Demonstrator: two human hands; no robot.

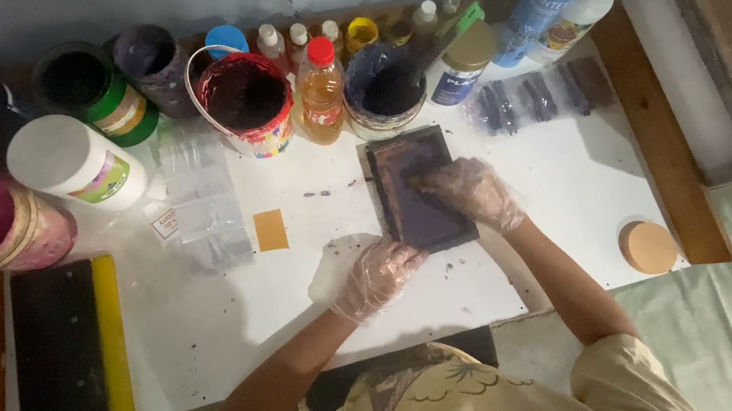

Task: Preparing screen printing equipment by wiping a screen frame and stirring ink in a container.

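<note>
A small dark rectangular printing frame (413, 218) lies on the white tabletop (240, 312) in front of me. My right hand (470, 192), in a clear plastic glove, presses on the frame's dark surface; whether it grips something small there I cannot tell. My left hand (377, 274), also gloved, rests at the frame's near left corner, fingers curled against its edge. A small orange paper rectangle (271, 230) lies to the left of the frame.
Open paint tubs (246, 100), small bottles (320, 89) and large jars (78, 163) crowd the back edge. A black and yellow squeegee block (70, 363) lies at left. Clear plastic bags (202, 195), a bag of dark pieces (537, 96) and a round orange lid (648, 247) lie around.
</note>
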